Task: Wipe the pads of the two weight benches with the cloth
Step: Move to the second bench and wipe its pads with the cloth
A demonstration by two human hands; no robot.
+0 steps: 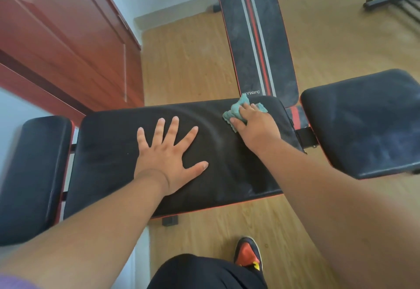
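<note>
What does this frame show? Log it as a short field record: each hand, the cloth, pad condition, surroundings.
left hand: left hand flat, fingers spread, pressing on the middle pad
right hand: right hand holds the teal cloth against the same pad's far right corner
pad condition: curved wipe streaks on middle pad; right pad and striped bench pad look dusty
surroundings: wooden floor, red-brown cabinet

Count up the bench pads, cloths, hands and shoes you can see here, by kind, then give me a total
Black bench pads: 4 (left pad, middle pad, right pad, striped pad)
Teal cloth: 1
Hands: 2 (left hand, right hand)
Shoe: 1
Total: 8
</note>
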